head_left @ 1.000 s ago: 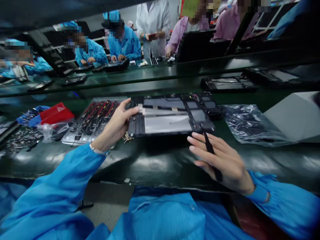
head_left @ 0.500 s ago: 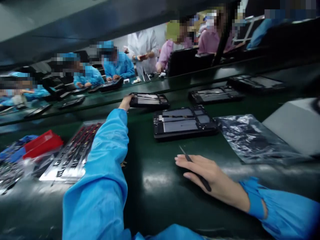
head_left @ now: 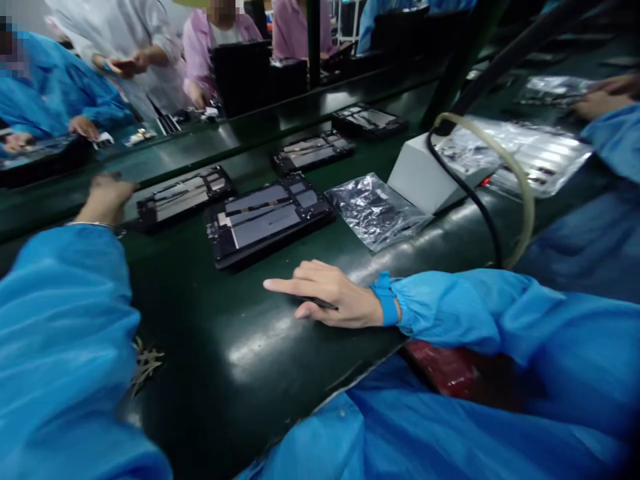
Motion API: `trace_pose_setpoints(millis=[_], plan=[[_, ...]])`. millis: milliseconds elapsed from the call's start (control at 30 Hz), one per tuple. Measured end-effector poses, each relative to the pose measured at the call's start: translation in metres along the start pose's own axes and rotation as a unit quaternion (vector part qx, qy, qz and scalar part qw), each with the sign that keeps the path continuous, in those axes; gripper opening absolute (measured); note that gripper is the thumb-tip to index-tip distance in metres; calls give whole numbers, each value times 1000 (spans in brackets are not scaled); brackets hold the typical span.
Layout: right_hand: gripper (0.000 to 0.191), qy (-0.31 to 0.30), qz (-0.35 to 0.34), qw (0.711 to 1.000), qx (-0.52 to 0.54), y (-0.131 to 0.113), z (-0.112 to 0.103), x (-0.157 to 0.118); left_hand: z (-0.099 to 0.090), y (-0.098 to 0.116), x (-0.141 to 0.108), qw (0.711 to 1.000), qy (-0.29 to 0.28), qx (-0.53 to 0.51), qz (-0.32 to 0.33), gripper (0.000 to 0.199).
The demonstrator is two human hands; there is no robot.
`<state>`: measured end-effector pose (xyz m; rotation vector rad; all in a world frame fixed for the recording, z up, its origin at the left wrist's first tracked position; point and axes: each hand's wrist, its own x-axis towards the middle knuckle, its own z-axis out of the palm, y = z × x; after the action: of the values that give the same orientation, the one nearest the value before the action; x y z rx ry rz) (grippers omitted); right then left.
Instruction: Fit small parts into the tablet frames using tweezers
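Note:
My left hand is stretched out over the far left of the green bench, its fingers smeared by motion. It is just left of an opened tablet, whose batteries and flex cables show; a small gap appears between them. Nearer to me lies a larger opened tablet in a black frame, face down with grey battery cells up. In front of it my right hand rests low over the bench, index finger pointing left. Dark tweezers lie in its grip under the palm, their tip hidden.
Two more opened tablets lie along the back. A clear plastic bag sits beside a white box with a black cable and a pale hose. Loose wires lie by my left sleeve. Co-workers sit opposite and at right.
The view has turned to the right. My left hand, earlier at the left end of the far tablet, is now apart from it. The tweezers' tip, visible before, is now hidden.

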<state>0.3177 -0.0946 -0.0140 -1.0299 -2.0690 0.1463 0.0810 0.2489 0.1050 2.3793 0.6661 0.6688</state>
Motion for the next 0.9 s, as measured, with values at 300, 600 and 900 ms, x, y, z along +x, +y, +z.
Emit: trace_pose_setpoints(millis=[300, 600, 900], plan=[[25, 183, -66, 981, 10, -31, -39, -19, 137, 126, -87, 872, -180, 354, 287, 43], [26, 377, 252, 891, -10, -17, -108, -109, 281, 164, -61, 929, -155, 136, 309, 41], [16, 339, 367, 865, 55, 48, -122, -134, 321, 174, -45, 956, -156, 69, 240, 37]])
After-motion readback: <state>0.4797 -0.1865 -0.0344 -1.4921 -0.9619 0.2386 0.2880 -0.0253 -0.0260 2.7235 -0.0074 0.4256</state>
